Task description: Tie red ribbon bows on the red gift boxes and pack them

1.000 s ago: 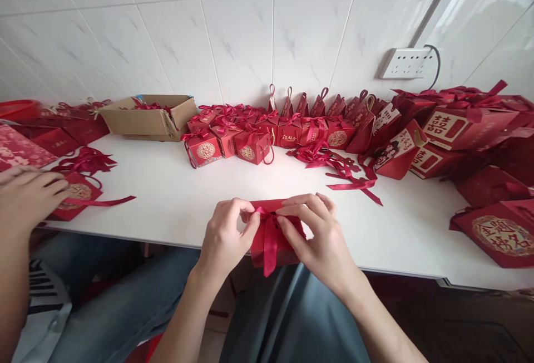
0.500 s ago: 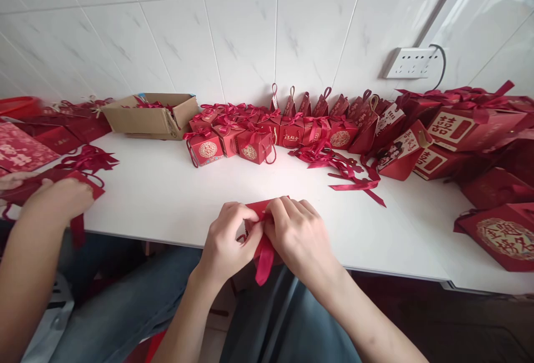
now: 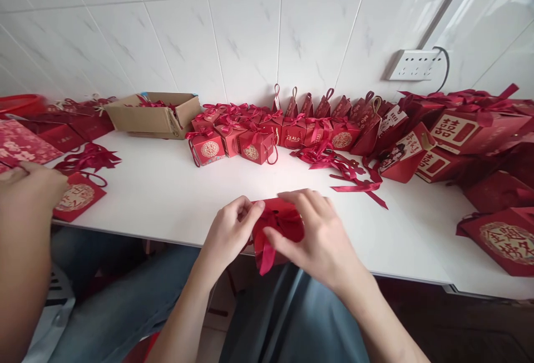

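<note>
Box (image 3: 259, 240), single and red, sits at six o'clock between both hands, on the near edge of the surface (image 3: 158, 185). One ribbon (image 3: 267, 257) lies on its top, the tail pointing between six and seven; the top's far edge runs nine to three, but the hands hide too much to tell the box's long axis. The left hand (image 3: 227, 224) is narrow, thumb near forefinger, at the box's nine o'clock side; whether it pinches anything I cannot tell. The right hand (image 3: 323, 232) is wide, thumb and fingers spread over the three o'clock side. At ten lies one carton (image 3: 142, 123); just beside it, three boxes (image 3: 254, 148) stand foremost in a cluster too crowded to count. Loose ribbons (image 3: 329, 161) lie at three, one socket (image 3: 417, 65) at two. At nine, another person's hand (image 3: 33, 190) is by one red box (image 3: 77, 199).
</note>
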Motion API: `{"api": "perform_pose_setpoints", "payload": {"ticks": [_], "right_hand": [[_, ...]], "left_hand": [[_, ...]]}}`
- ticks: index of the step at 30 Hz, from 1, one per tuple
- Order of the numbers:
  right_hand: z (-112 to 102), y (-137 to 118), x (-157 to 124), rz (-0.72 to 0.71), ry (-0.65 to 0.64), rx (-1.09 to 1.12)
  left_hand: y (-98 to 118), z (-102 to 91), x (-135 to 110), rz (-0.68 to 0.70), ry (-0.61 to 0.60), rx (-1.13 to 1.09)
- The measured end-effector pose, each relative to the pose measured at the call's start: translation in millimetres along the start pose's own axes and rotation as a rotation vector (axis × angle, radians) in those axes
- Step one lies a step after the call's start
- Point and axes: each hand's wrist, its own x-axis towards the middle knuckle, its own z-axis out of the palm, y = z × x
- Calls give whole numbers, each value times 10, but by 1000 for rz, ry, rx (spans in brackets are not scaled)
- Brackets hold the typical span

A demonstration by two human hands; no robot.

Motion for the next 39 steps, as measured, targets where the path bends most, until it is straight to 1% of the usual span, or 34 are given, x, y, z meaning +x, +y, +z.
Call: {"api": "perform_pose_setpoints", "payload": {"ticks": [1,3,4,6,8,9,12,14,18,21,27,30,34,37,39], "right_hand": [[-40,53,-11,60,24,34],[-77,171,-28,253,32,65],[-74,225,-33,364,-12,77],[-37,305,-40,546,-173,150],[14,334,-44,636,-318,290],[34,334,-47,656,-356,366],[51,322,-62,687,-412,539],[33,333,-78,688,-431,633],[-17,409,-105,622,-439,851],[-47,453,-92,597,-448,958],[-52,490,14,545,-377,1071],[24,579,24,516,-378,1127],[153,700,-2,516,-352,1165],[194,729,-12,510,-327,1165],[178,741,-22,506,-309,1115]], "left_hand": [[5,-1,15,-7,3,14],[10,3,34,-9,28,39],[11,8,36,-7,38,43],[11,24,20,1,42,37],[5,46,-24,14,43,15],[-1,59,-56,23,50,-1],[-35,104,-164,47,108,-63],[-66,135,-222,34,137,-123],[-117,181,-258,-7,148,-234],[-129,195,-242,-5,156,-254],[-151,225,-220,16,194,-198],[-179,253,-210,18,226,-159],[-202,304,-185,22,250,-139],[-205,334,-171,37,261,-160],[-210,331,-169,33,252,-175]]}}
